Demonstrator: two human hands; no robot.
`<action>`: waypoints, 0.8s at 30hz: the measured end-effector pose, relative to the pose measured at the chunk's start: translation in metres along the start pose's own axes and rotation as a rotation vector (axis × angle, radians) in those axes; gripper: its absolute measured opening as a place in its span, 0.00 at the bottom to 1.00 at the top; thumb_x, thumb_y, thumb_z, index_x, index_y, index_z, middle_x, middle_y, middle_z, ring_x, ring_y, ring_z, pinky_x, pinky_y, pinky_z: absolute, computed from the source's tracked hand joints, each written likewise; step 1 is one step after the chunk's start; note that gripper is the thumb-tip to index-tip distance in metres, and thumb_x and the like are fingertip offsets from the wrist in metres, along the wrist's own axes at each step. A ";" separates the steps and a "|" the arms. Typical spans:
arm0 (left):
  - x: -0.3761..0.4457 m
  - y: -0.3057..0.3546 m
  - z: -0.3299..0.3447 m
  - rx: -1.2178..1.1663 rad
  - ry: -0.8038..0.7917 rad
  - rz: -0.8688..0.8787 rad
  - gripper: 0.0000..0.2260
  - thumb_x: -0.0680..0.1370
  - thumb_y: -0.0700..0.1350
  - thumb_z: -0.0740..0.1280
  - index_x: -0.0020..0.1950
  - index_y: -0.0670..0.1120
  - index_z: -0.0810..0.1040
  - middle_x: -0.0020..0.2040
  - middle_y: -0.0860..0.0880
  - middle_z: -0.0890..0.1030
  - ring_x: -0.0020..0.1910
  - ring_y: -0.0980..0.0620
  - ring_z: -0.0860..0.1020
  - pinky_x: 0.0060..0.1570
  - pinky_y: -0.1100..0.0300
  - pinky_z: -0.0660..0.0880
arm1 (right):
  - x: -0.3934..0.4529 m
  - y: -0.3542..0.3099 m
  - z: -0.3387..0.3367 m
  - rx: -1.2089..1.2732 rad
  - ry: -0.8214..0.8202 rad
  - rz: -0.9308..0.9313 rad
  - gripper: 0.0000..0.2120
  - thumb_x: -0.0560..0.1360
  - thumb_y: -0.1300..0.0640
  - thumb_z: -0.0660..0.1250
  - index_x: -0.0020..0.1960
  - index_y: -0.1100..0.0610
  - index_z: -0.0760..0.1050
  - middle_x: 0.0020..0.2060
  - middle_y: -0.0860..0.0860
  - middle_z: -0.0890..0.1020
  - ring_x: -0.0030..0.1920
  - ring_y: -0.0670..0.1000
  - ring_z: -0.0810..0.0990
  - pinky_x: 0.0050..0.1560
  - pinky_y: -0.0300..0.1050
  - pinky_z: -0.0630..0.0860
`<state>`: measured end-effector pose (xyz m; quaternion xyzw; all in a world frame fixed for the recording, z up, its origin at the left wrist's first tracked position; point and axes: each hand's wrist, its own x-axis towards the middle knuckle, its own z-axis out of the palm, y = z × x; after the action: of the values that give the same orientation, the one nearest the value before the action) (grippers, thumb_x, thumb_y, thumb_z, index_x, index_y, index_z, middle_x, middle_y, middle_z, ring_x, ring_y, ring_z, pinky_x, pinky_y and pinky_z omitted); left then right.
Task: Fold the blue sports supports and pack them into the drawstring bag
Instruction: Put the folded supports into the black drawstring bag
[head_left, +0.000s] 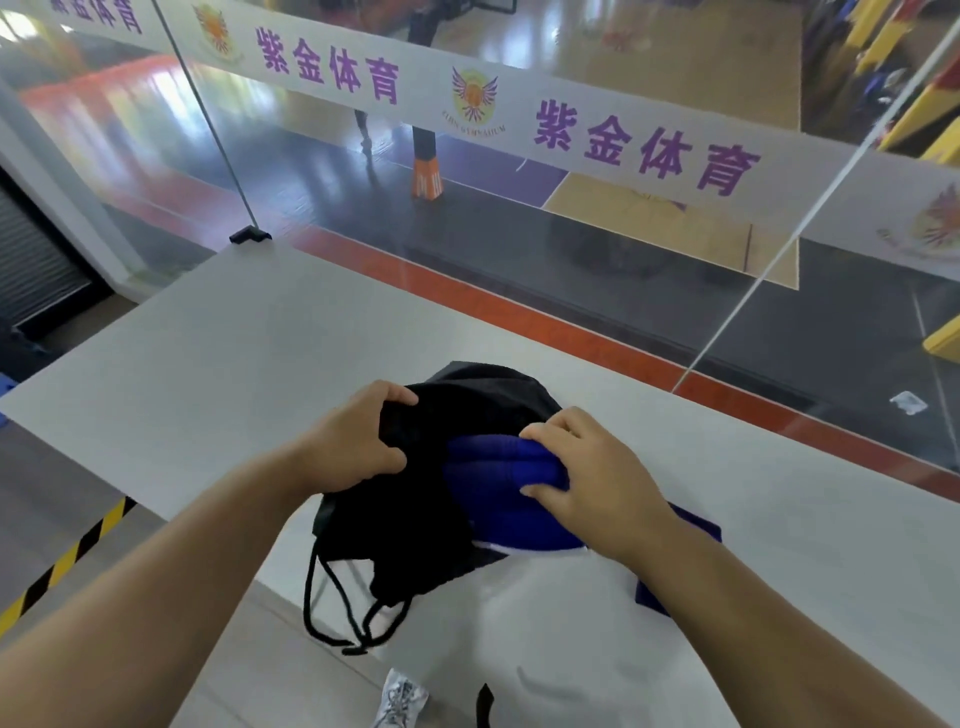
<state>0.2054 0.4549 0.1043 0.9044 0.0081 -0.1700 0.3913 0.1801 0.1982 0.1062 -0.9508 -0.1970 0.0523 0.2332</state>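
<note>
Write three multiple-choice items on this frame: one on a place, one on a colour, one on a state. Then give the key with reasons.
1. Where do the bag's drawstrings hang?
A. Over the table's near edge
B. Over the glass wall
C. Round a wrist

2. What colour is the drawstring bag?
A. Black
B. White
C. Orange

3. What is the right hand doing?
A. Lying flat on the table
B. Gripping the folded blue support at the bag's mouth
C. Pulling the cords

Key: 1 A, the loops dangle below the edge. 2 A, its cloth is black. 3 B, fingers curl round the blue fabric while the left hand holds the bag.
</note>
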 end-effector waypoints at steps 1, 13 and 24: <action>0.003 0.000 -0.006 -0.070 -0.022 -0.006 0.25 0.68 0.36 0.68 0.62 0.52 0.69 0.50 0.47 0.75 0.35 0.53 0.75 0.32 0.66 0.70 | 0.009 -0.001 0.000 -0.025 0.043 0.037 0.20 0.74 0.50 0.68 0.64 0.48 0.70 0.57 0.45 0.71 0.55 0.47 0.73 0.57 0.44 0.75; 0.030 -0.028 -0.055 -0.419 -0.070 0.055 0.22 0.62 0.39 0.61 0.54 0.55 0.74 0.56 0.49 0.77 0.45 0.52 0.78 0.42 0.63 0.76 | 0.085 -0.038 0.032 0.451 0.092 0.362 0.21 0.61 0.48 0.78 0.48 0.48 0.71 0.45 0.43 0.79 0.45 0.47 0.78 0.46 0.47 0.79; 0.047 -0.064 -0.078 -0.153 0.047 0.040 0.21 0.73 0.38 0.62 0.64 0.55 0.72 0.58 0.53 0.77 0.52 0.52 0.77 0.53 0.59 0.72 | 0.119 -0.049 0.083 0.404 -0.037 0.513 0.21 0.68 0.53 0.76 0.56 0.54 0.70 0.50 0.50 0.76 0.44 0.48 0.74 0.34 0.33 0.68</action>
<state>0.2637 0.5493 0.0941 0.8757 0.0122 -0.1398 0.4620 0.2561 0.3205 0.0543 -0.9029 0.0593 0.1646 0.3927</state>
